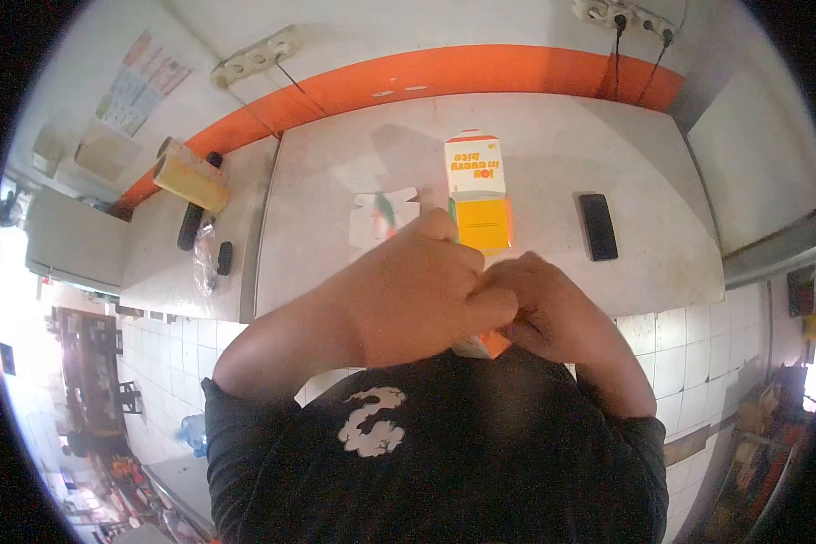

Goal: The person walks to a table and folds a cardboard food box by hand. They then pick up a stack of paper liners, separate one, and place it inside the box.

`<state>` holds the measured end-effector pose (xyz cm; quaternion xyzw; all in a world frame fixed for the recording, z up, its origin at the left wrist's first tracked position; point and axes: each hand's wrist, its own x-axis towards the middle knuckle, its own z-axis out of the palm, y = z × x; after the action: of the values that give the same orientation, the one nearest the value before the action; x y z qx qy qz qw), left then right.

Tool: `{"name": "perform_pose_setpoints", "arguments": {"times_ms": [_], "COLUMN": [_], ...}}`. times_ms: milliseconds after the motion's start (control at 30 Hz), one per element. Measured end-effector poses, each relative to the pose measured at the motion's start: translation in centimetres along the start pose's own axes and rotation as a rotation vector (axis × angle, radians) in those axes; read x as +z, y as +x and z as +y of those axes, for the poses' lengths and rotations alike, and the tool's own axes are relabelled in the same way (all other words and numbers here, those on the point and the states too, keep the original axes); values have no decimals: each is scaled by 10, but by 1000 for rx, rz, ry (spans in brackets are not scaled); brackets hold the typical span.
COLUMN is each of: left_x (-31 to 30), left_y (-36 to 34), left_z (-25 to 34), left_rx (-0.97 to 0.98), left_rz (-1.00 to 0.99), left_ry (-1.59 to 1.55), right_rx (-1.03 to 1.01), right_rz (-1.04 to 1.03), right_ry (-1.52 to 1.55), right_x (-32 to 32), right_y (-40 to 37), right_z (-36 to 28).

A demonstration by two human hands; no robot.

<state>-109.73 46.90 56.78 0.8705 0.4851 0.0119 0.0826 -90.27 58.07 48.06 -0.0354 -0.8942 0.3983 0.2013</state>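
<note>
A flat, unfolded orange, yellow and white carton [477, 192] lies lengthwise on the white counter [553, 145], its near end running under my hands. My left hand [422, 290] is closed over the carton's near end, knuckles up. My right hand [539, 308] is pressed against it, fingers curled on the same near end, where an orange corner [492, 344] pokes out below. A second flat white carton blank [381, 218] with green and red print lies just left of the first, partly hidden by my left hand.
A black phone [597, 226] lies on the counter to the right. On the lower left counter sit a yellow box [190, 177] and black items [190, 227]. Power strips [256, 54] hang on the wall above an orange stripe. Tiled counter front below.
</note>
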Motion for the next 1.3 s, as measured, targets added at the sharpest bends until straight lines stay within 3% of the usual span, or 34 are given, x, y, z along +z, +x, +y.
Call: {"name": "perform_pose_setpoints", "arguments": {"times_ms": [100, 167, 200, 267, 367, 433, 500, 600, 733, 833, 867, 1033, 1167, 1267, 1300], "left_x": [3, 3, 5, 19, 71, 106, 131, 116, 120, 125, 124, 118, 110, 108, 110], "left_y": [3, -4, -6, -10, -21, -23, -23, -31, -36, -32, -31, -18, -18, -23, -24], "left_z": [14, 13, 11, 7, -26, -34, -32, -35, -38, -36, -36, -23, -17, -19, -17], "left_rx": [35, 44, -42, -308, -591, -540, -517, -435, -375, -627, -591, -357, -356, -344, -338], "left_rz": [28, 233, 376, 699, 929, 795, 764, 590, 578, 655, 648, 605, 520, 523, 529], "left_ry": [-9, 75, 81, 28, -598, -1543, -1542, -1401, -1280, -1233, -1160, -936, -1007, -1103, -1163], "right_rx": [102, 159, 185, 45, -70, -96, -108, 133, 276, 261, 234, 182, 454, 360, 425], "right_rz": [-357, -457, -507, -378, -202, -130, -108, -91, 147, 361, 506, 486, 292, 304, 279], "right_ry": [354, 428, 463, 235, 122, 82, 2, 47, 174, 124, 278, 217, 523, 745, 662], "right_x": [-10, -19, -24, -26, -18, -5, 11, 25, 39, 34, 38, 42, 39, 44, 41], "right_y": [1, -4, -5, -15, -29, -32, -31, -32, -31, -27, -23, -5, -9, -24, -26], "right_z": [23, 25, 26, 28, 33, 49, 65, 76, 83, 80, 73, 39, 51, 67, 71]}}
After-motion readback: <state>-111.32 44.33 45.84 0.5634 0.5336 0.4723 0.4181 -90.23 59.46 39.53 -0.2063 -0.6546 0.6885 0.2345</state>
